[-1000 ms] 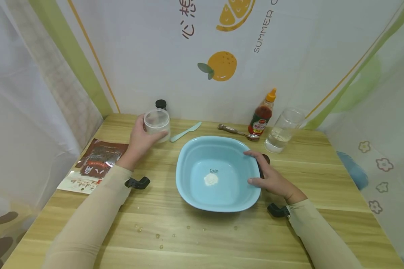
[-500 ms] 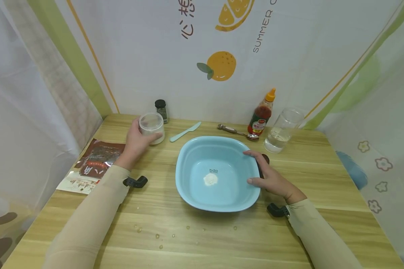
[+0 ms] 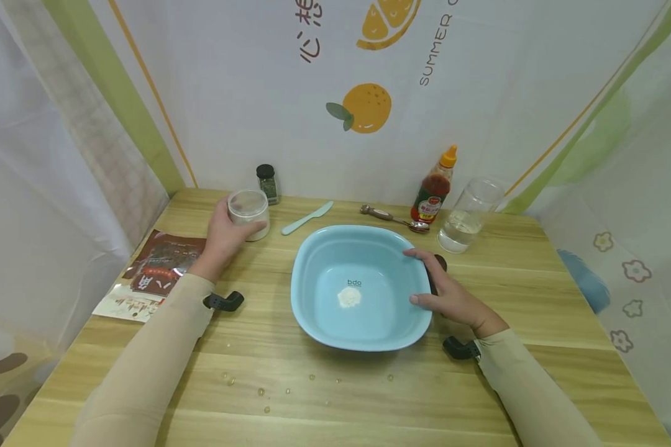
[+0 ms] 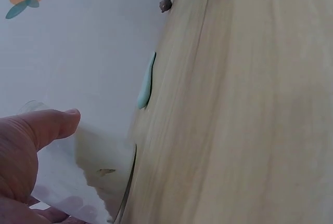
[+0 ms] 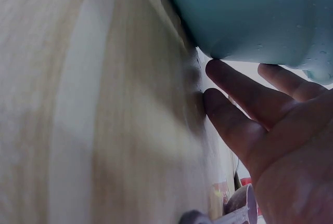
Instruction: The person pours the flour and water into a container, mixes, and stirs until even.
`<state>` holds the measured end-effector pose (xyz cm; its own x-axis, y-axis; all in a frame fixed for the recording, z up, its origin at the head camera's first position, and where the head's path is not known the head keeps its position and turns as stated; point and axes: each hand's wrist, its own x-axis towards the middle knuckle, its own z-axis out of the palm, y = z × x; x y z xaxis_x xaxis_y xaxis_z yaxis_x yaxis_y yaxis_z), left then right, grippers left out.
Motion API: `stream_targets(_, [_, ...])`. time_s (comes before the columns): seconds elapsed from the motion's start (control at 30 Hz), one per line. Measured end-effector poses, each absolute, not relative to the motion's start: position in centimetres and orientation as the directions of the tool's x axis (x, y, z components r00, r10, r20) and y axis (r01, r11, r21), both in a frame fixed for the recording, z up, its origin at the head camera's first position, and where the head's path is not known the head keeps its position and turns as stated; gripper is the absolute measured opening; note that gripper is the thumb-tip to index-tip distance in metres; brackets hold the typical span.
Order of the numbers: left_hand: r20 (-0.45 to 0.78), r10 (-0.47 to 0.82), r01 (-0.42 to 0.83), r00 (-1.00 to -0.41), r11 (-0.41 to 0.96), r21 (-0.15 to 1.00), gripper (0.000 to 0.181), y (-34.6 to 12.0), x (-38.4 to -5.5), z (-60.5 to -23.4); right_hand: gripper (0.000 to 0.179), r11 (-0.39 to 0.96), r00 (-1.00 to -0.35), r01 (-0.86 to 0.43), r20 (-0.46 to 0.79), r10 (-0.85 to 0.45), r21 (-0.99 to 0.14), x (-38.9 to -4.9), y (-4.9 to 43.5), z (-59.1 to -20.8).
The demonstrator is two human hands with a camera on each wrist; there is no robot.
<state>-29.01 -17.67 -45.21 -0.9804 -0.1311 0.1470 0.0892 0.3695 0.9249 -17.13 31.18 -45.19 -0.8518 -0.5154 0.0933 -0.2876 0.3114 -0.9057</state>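
Note:
My left hand [image 3: 225, 233] holds a clear plastic jar [image 3: 249, 217] around its side, at the table's back left. White contents show through the jar wall [image 4: 104, 177] in the left wrist view, where its base is down at the wooden tabletop. A light blue basin [image 3: 313, 316] stands mid-table with a small heap of white powder [image 3: 349, 297] on its floor. At the basin's right side, my right hand [image 3: 447, 295] grips the rim, thumb and a finger over the edge. The right wrist view shows other fingers [image 5: 250, 91] against the basin's outer wall [image 5: 250, 21].
Behind the jar stands a black-capped spice bottle [image 3: 267, 184]. A pale green knife [image 3: 307, 218], a spoon [image 3: 394, 218], a red sauce bottle [image 3: 433, 186] and a glass of water [image 3: 466, 217] line the back. A brown food packet [image 3: 156, 270] lies left. Droplets [image 3: 261, 392] dot the front.
My left hand has moved the jar left and down to the tabletop, which uncovers the spice bottle behind it. My right hand has stayed at the basin.

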Motion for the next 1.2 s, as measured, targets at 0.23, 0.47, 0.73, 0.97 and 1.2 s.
stream_targets(0.23, [0.122, -0.127, 0.065, -0.984, 0.379, 0.923, 0.102, -17.8, -29.0, -45.2, 0.083, 0.323, -0.856, -0.283, 0.086, -0.509, -0.903, -17.2, 31.3, -45.3])
stream_targets(0.47, [0.105, -0.122, 0.049, -0.987, 0.392, 0.919, 0.109, -17.8, -28.9, -44.8, 0.083, 0.332, -0.859, -0.283, 0.084, -0.505, -0.9, -17.2, 31.2, -45.2])
stream_targets(0.73, [0.145, -0.13, 0.066, -0.981, 0.479, 0.875, 0.136, -17.3, -28.0, -42.7, 0.083, 0.322, -0.857, -0.276, 0.08, -0.509, -0.905, -17.1, 31.2, -45.2])
stream_targets(0.97, [0.337, -0.173, 0.203, -0.925, 0.525, 0.827, 0.122, -15.8, -26.8, -41.3, 0.083, 0.336, -0.859, -0.284, 0.082, -0.506, -0.898, -17.2, 31.2, -45.2])
stream_targets(1.2, [0.423, -0.05, 0.351, -0.905, 0.473, 0.808, 0.106, -13.6, -25.0, -40.0, 0.082, 0.341, -0.857, -0.293, 0.087, -0.508, -0.893, -17.2, 31.3, -45.2])
